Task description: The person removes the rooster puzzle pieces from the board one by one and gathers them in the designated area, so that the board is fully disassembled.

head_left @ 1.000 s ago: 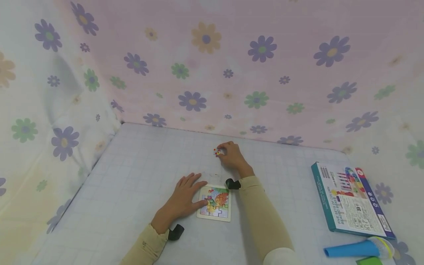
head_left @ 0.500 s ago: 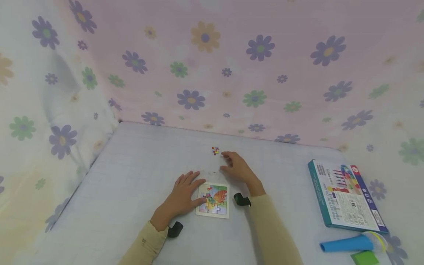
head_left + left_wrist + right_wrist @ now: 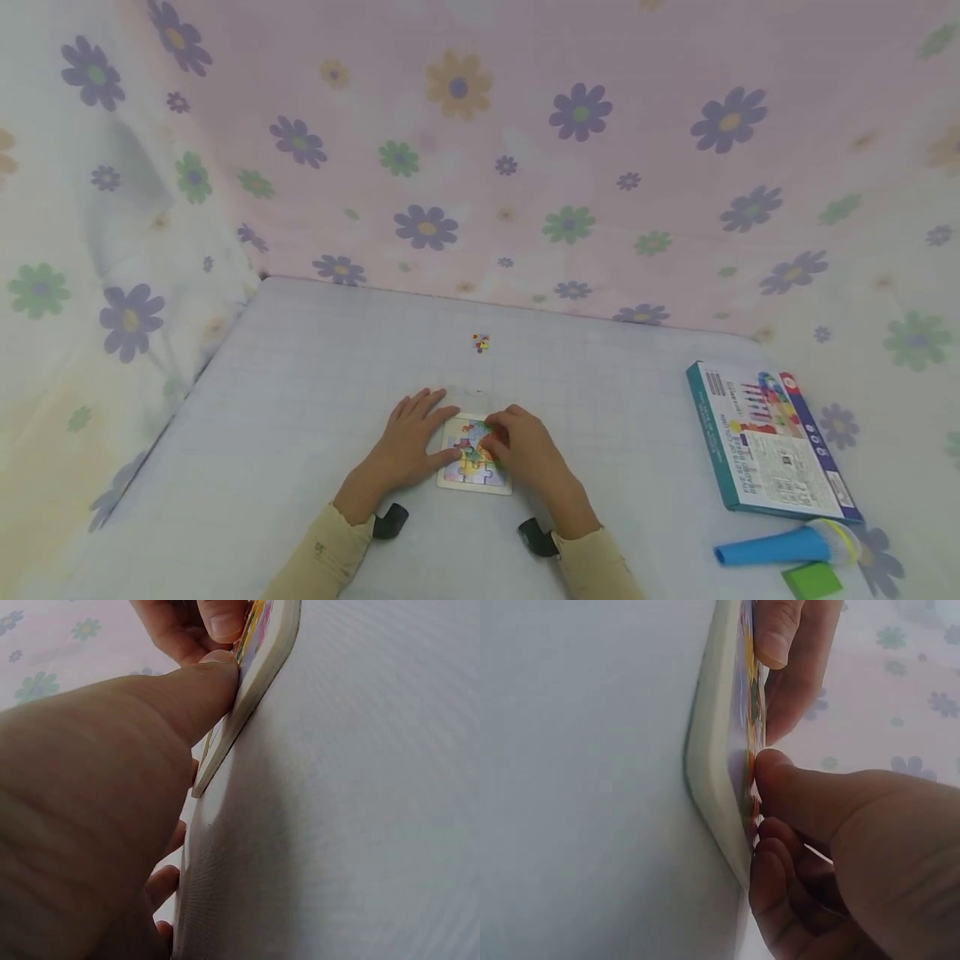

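Note:
A small jigsaw puzzle [image 3: 474, 477] in a pale frame lies flat on the table in front of me. My left hand [image 3: 405, 442] rests at its left side with fingers spread; in the left wrist view its thumb [image 3: 214, 682] presses the puzzle's edge area. My right hand [image 3: 528, 454] is over the upper right part, thumb and curled fingers pinching at a red-orange puzzle piece [image 3: 754, 802] on the surface. The fingers hide most of that piece. Beyond the frame, one or more loose puzzle pieces [image 3: 481, 342] lie on the table.
On the right lies a flat boxed bead set [image 3: 776, 446]. Nearer me are a blue toy microphone [image 3: 780, 546] and a green block [image 3: 812, 580]. A faint transparent item [image 3: 468, 398] lies just beyond the puzzle. Flowered cloth [image 3: 517, 208] walls the table's back and sides.
My right hand has let go of the loose piece at the back and come nearer, onto the puzzle's upper right part. The left hand has stayed at the puzzle's left side.

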The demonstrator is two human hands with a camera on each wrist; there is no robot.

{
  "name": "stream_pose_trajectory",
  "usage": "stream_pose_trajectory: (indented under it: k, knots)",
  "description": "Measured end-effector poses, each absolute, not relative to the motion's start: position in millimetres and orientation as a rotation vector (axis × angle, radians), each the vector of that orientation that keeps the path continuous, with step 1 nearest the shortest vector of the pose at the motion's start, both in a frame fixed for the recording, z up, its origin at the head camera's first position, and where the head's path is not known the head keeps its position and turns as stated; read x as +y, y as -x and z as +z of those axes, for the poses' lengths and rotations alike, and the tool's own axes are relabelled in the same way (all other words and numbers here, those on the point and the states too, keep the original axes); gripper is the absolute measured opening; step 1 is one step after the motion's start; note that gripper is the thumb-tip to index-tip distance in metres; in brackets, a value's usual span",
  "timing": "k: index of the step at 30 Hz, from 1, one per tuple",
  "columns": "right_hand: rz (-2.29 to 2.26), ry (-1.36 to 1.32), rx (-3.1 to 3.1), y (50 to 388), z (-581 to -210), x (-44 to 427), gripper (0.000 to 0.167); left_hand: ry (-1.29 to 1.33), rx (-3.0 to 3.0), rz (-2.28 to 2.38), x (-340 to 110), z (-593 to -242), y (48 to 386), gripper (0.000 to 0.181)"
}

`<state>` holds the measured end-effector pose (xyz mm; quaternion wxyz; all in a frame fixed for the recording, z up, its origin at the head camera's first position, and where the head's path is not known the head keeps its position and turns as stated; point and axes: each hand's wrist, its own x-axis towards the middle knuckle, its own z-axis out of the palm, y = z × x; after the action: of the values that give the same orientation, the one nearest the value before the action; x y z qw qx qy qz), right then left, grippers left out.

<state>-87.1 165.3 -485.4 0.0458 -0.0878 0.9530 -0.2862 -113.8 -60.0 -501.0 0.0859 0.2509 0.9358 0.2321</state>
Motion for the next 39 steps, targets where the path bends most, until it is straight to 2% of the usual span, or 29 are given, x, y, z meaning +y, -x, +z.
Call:
stream_pose_trajectory:
  k: [10,25,32,39]
  knots:
    - [-0.797,0.274,2.865,92,-472,159,0.033,-0.737,2.8,0.667,-61,-506,115,0.067]
    - [-0.823,0.277,2.69,110,-465,161,0.03,-0.776,2.798,0.726,-62,-506,114,0.066]
    - [-0.843,0.233,2.742,105,-469,163,0.039,-0.78,2.787,0.723,-62,-506,115,0.067]
    - [-0.867,0.23,2.751,102,-469,163,0.029,-0.791,2.792,0.729,-62,-503,115,0.067]
